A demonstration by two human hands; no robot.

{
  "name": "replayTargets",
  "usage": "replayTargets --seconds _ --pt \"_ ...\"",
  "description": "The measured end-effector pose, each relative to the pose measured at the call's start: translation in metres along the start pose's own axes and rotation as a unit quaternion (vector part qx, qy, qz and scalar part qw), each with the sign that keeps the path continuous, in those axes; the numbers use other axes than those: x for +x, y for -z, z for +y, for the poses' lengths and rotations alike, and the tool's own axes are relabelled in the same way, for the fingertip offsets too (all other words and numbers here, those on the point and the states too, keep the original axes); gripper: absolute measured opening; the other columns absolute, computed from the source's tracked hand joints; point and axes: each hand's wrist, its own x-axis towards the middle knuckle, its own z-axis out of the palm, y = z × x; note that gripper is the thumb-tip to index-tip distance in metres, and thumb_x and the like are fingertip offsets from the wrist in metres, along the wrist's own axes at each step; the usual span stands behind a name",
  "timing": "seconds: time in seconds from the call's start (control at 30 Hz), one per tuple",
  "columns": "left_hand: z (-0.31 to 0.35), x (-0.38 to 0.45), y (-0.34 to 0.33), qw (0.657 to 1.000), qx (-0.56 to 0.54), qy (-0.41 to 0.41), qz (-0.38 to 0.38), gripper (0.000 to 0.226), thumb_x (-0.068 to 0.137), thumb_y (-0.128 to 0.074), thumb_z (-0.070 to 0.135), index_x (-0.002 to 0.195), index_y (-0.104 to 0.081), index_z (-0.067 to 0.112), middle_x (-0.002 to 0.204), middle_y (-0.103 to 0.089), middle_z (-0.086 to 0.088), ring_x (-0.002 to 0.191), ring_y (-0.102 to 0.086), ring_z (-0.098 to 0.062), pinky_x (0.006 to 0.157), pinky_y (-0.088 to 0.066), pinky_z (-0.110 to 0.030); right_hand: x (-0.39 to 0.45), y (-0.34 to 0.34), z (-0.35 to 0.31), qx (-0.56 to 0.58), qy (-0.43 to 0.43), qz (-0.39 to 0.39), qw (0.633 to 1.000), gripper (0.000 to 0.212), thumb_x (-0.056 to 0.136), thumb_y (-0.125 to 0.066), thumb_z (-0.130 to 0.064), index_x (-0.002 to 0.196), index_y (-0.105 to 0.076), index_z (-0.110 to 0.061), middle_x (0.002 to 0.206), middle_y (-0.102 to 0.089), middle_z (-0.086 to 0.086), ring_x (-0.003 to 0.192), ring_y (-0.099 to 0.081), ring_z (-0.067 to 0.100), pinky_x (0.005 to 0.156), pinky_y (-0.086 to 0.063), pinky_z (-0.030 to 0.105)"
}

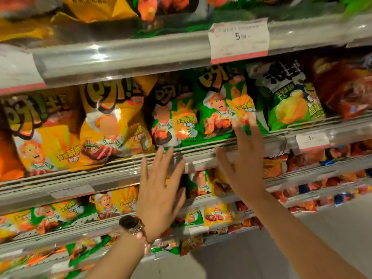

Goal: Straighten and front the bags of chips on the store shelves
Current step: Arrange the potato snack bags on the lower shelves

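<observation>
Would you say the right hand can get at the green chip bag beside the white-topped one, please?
Probably yes: the right hand is open, its fingertips already over the green chip bag, whose front faces out with nothing before it. Contact itself is too blurred to tell.

Left hand (159,190): bare, no rings visible; at the wrist just below it, a wristwatch (127,222) with a round dark face and a metal link bracelet (141,236) in mixed silver and rose-gold tones, the links partly blurred. Right hand (244,168): bare, with no ring, watch or band visible on it or at the wrist. Both forearms are uncovered, with no sleeve reaching down to either hand.
</observation>
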Motion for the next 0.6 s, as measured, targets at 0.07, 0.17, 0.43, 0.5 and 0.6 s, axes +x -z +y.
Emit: replayTargets --seconds 0.07,0.17,0.43,0.5,0.6 --pt "0.01 -0.029 -0.023 0.999 -0.036 -0.021 -0.006 0.056 0.078 -0.066 0.021 0.128 -0.042 0.009 0.134 -0.039 -0.016 0.126 -0.038 -0.037 0.102 -0.036 -0.06 -0.03 0.001 0.007 0.067 -0.004 0.0 0.998 0.043 0.092 -0.052 -0.029 0.128 -0.05 -0.005 0.135 -0.041 0.024 0.122 -0.043 0.025 0.104 -0.033 0.026" --pt "0.014 -0.063 -0.059 0.996 -0.007 -0.008 -0.087 0.077 0.058 -0.086 0.023 0.121 -0.045 0.01 0.123 -0.044 -0.016 0.113 -0.045 -0.038 0.089 -0.046 -0.06 -0.071 -0.006 0.027 0.113 -0.023 -0.059 0.992 0.032 0.091 -0.05 -0.019 0.113 -0.058 0.003 0.116 -0.054 0.019 0.118 -0.044 0.003 0.1 -0.031 0.013" --pt "-0.016 -0.078 -0.14 0.905 0.129 0.214 -0.343 0.121 0.086 -0.066 0.026 0.123 0.049 0.036 0.154 0.027 -0.01 0.138 0.027 -0.042 0.107 0.003 -0.068 -0.105 -0.049 0.083 -0.075 -0.128 -0.126 0.981 0.082 0.074 -0.075 -0.046 0.141 -0.041 -0.014 0.147 -0.029 0.027 0.137 -0.027 0.042 0.107 -0.03 0.055" --pt "-0.02 -0.078 -0.152 0.904 0.152 0.213 -0.337 0.12 0.085 -0.064 0.017 0.124 0.049 0.037 0.157 0.023 -0.009 0.14 0.023 -0.04 0.107 -0.002 -0.069 -0.105 -0.059 0.092 -0.095 -0.16 -0.14 0.972 0.098 0.067 -0.072 -0.061 0.145 -0.034 -0.017 0.152 -0.019 0.027 0.14 -0.019 0.044 0.107 -0.027 0.059" --pt "-0.02 -0.08 -0.16 0.913 0.161 0.22 -0.304 0.119 0.081 -0.07 0.026 0.131 0.038 0.037 0.16 0.011 -0.01 0.143 0.013 -0.038 0.107 -0.008 -0.066 -0.106 -0.067 0.1 -0.104 -0.187 -0.158 0.964 0.109 0.062 -0.053 -0.079 0.148 -0.027 -0.018 0.155 -0.008 0.024 0.142 -0.012 0.044 0.107 -0.026 0.063"
